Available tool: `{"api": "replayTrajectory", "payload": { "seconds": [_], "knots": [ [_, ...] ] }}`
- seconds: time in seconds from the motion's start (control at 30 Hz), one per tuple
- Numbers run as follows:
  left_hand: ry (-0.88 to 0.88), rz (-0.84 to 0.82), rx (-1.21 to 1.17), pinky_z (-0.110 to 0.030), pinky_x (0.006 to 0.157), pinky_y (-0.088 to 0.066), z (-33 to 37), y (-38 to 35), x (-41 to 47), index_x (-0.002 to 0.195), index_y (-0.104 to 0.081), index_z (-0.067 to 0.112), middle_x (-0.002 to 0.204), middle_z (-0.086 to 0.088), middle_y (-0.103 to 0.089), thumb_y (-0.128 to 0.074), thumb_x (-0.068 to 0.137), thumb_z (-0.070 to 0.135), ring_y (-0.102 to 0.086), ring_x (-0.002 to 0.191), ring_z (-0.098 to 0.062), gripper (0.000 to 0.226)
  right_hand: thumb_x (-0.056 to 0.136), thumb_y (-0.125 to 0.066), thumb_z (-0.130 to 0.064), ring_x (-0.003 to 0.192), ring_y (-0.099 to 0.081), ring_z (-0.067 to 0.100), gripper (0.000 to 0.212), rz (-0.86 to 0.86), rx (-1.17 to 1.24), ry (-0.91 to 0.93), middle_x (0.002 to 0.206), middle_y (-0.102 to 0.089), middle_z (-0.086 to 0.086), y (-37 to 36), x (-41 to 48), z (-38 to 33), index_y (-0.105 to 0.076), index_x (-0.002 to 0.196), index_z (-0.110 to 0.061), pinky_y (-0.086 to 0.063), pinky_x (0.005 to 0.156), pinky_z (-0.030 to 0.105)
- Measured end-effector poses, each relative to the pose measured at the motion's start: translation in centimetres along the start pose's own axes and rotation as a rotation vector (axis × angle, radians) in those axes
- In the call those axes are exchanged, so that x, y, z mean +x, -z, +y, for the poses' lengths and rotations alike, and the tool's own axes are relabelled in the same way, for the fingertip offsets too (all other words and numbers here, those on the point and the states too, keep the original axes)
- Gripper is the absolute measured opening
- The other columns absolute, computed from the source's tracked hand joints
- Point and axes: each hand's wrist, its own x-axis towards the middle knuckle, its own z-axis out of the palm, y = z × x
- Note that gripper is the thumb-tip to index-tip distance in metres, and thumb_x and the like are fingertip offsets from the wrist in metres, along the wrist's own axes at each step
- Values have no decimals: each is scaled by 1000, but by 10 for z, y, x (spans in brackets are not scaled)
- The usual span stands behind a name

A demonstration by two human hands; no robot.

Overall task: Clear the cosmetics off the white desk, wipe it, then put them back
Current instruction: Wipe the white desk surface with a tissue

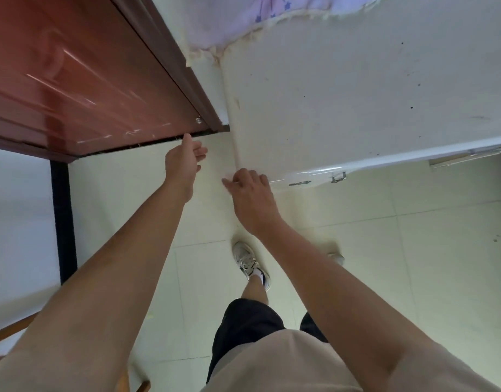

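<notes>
No cosmetics show in this view. A white flat surface (20,222) with a black edge lies at the left; I cannot tell whether it is the desk. Both my arms reach forward over the pale tiled floor. My left hand (184,162) is just below the bottom corner of a red-brown door (82,89), fingers straight and holding nothing. My right hand (250,193) hovers near the foot of the white wall (342,89), its fingers loosely curled, with nothing visible in it.
A white rail (385,162) with metal brackets runs along the wall at the right. A wooden chair part (9,331) sits at the lower left. Pale purple fabric (243,18) hangs at the top. My sneakered foot (250,263) stands on the floor tiles.
</notes>
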Motion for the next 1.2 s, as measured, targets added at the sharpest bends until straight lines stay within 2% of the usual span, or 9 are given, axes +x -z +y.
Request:
{"api": "replayTrajectory", "payload": {
  "seconds": [0.13, 0.33, 0.47, 0.6, 0.67, 0.8, 0.97, 1.07, 1.2],
  "knots": [
    [84, 30, -39, -37, 94, -52, -1, 11, 18, 99, -64, 14, 95, -1, -70, -41, 100, 35, -67, 97, -16, 31, 85, -56, -3, 90, -57, 29, 38, -30, 171, 49, 103, -59, 10, 28, 7, 24, -69, 119, -15, -45, 80, 38],
    [120, -50, -57, -36, 87, -53, -12, 2, 24, 98, -64, 13, 99, -1, -64, -44, 100, 30, -67, 89, -14, 26, 92, -53, -8, 99, -56, 34, 33, 344, 108, -620, 112, -56, 14, 52, 20, 84, -65, 121, -14, -49, 82, 44],
    [163, -79, -68, -39, 87, -55, -20, 9, 27, 102, -62, 14, 102, -3, -67, -46, 99, 31, -67, 97, -18, 24, 86, -50, -11, 88, -55, 35, 41, 258, -18, -367, 108, -58, 15, 10, 27, 29, -62, 125, -15, -45, 75, 42],
    [172, -77, -70, -37, 86, -55, -17, 2, 32, 107, -61, 11, 105, -5, -67, -45, 99, 28, -67, 96, -18, 25, 83, -57, -5, 88, -57, 31, 35, 42, 125, -30, 101, -60, 9, 12, 20, 5, -71, 113, -17, -46, 78, 41],
    [177, -66, -84, -34, 82, -57, -14, -8, 34, 100, -64, 8, 101, -7, -65, -51, 95, 21, -67, 89, -18, 18, 83, -56, -5, 87, -58, 28, 33, 53, 236, -35, 99, -60, 9, 30, 8, 24, -72, 111, -15, -47, 79, 36],
    [132, -149, -108, -31, 76, -59, -13, -35, 23, 90, -69, 6, 94, -10, -72, -61, 88, 12, -70, 81, -18, 9, 90, -55, -11, 84, -59, 17, 32, 360, 247, -535, 111, -57, 6, 77, -4, 102, -70, 117, -18, -51, 83, 32],
    [76, -119, -192, -32, 74, -61, -16, -50, 0, 70, -70, 11, 78, -6, -74, -62, 85, 6, -70, 75, -20, 18, 99, -46, -17, 115, -53, 30, 35, 502, 113, -1040, 132, -47, 14, 107, 15, 173, -61, 130, -16, -39, 94, 30],
    [92, -128, -193, -32, 75, -60, -27, -46, -3, 79, -74, 10, 84, -6, -76, -63, 85, 7, -73, 81, -21, 13, 95, -48, -9, 111, -52, 33, 39, 473, 60, -927, 125, -51, 14, 88, 55, 153, -64, 128, -19, -41, 89, 36],
    [103, -174, -120, -31, 81, -57, -33, -39, -4, 88, -75, 11, 90, -3, -76, -63, 85, 12, -73, 87, -15, 13, 91, -49, -6, 107, -53, 33, 45, 185, 47, -482, 123, -51, 11, 58, 107, 81, -61, 130, -24, -49, 87, 39]
  ]
}}
